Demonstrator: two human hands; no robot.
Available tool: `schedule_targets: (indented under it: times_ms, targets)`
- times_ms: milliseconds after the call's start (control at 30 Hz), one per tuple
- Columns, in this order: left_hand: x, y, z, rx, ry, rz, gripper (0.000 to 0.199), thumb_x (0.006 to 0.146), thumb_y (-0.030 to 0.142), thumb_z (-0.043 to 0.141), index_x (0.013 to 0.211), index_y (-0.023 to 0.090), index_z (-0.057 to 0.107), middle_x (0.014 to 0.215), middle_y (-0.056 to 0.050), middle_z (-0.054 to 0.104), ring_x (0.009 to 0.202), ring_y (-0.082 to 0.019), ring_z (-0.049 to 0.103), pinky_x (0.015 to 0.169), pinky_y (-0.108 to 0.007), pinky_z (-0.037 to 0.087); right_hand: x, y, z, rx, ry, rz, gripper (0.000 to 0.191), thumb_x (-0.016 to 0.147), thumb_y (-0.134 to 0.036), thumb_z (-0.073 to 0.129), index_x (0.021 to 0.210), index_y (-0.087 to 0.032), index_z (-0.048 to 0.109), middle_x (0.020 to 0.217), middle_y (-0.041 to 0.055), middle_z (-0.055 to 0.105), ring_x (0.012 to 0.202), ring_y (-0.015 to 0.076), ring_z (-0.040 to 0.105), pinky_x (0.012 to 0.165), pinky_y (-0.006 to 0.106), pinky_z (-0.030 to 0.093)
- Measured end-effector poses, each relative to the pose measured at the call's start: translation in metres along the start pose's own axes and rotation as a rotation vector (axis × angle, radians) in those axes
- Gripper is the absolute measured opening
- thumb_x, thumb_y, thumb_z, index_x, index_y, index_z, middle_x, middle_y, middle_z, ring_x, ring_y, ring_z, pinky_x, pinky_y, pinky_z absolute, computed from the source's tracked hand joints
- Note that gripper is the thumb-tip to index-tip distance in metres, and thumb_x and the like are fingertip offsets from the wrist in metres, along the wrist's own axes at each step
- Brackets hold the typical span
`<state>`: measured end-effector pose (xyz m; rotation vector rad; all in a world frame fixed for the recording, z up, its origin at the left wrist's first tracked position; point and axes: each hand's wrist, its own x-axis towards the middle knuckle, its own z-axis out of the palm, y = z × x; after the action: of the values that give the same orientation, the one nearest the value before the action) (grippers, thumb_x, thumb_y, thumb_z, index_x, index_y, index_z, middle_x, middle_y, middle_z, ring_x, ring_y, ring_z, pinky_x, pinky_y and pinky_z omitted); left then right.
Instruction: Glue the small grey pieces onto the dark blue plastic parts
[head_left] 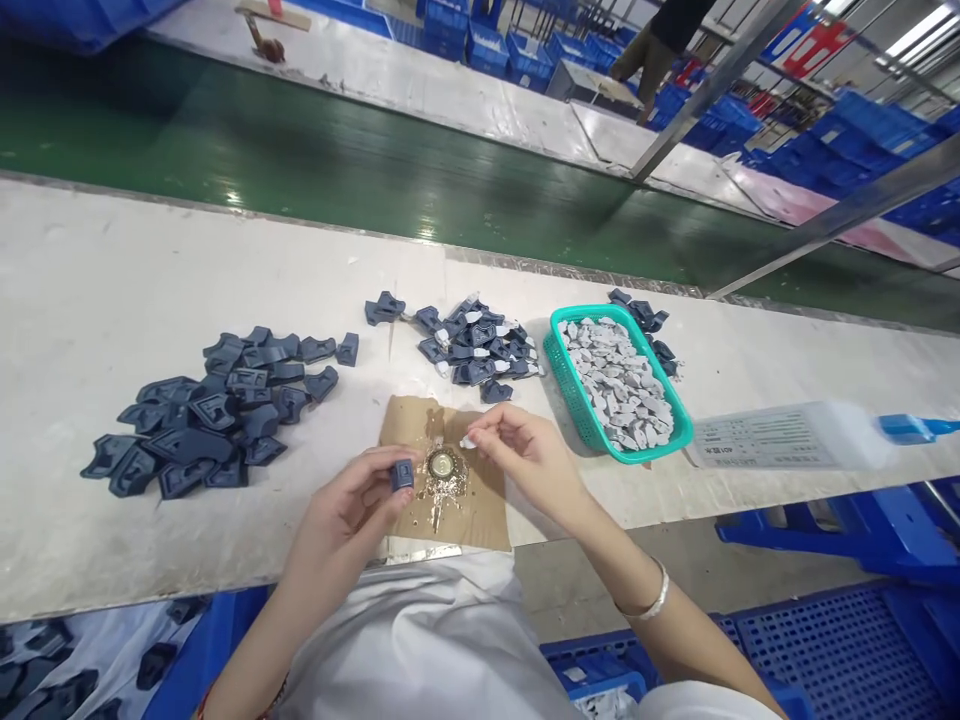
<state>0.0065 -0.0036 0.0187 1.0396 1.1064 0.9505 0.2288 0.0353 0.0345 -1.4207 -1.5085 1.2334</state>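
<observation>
Between the fingers and thumb of my left hand [360,505] is a dark blue plastic part [403,475] with a small recess facing up. My right hand [525,455] pinches a small white plastic piece [468,442] by its end. The two held pieces are apart. Below and between my hands lies a brown cardboard sheet [480,510], wet with shiny liquid around a small round metal dish [441,464]. Beyond my hands is a pile of dark blue parts with white pieces on them [480,345]. To the right stands a green basket [574,400] heaped with white pieces [619,380].
A large pile of dark blue parts [217,410] covers the left of the table [60,400]. A white bottle with a blue nozzle [787,437] lies at right. Behind runs a green conveyor belt [315,170]; a metal post [712,100] rises beyond. Another person [660,50] stands far back.
</observation>
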Motion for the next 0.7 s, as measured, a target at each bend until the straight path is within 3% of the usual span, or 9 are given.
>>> schedule_targets:
  times_ms: [200,400,600,700]
  targets:
    - [0.003,-0.010,-0.006,0.102,-0.080,0.113,0.020,0.098,0.030,0.059,0.112,0.023,0.070,0.120,-0.008,0.066,0.116,-0.021,0.062,0.099,-0.029,0.052,-0.002,0.000,0.010,-0.298,-0.084,-0.147,0.020,0.101,-0.030,0.056,0.085,-0.020,0.063,0.077,0.0016,0.067,0.069,0.0153,0.060,0.065,0.027,0.045]
    - [0.004,-0.017,-0.007,0.172,-0.111,0.134,0.018,0.101,0.028,0.054,0.115,0.025,0.065,0.122,-0.006,0.063,0.115,-0.018,0.061,0.097,-0.026,0.049,0.001,0.004,0.014,-0.528,-0.189,-0.296,0.022,0.105,-0.029,0.048,0.087,-0.021,0.059,0.081,0.0048,0.067,0.075,0.0187,0.062,0.071,0.030,0.047]
    - [0.003,-0.015,-0.004,0.305,-0.117,0.116,0.016,0.101,0.030,0.052,0.113,0.027,0.063,0.115,-0.001,0.064,0.098,-0.014,0.064,0.083,-0.023,0.049,0.000,0.006,0.021,-0.764,-0.215,-0.488,0.030,0.108,-0.027,0.039,0.085,-0.019,0.057,0.078,0.0067,0.064,0.074,0.0200,0.057,0.067,0.031,0.044]
    - [0.003,-0.013,-0.003,0.371,-0.114,0.125,0.014,0.102,0.029,0.051,0.110,0.027,0.062,0.111,0.000,0.065,0.093,-0.013,0.063,0.079,-0.021,0.048,0.000,0.006,0.020,-0.685,-0.215,-0.432,0.029,0.107,-0.027,0.042,0.084,-0.019,0.058,0.078,0.0057,0.064,0.073,0.0191,0.057,0.068,0.031,0.044]
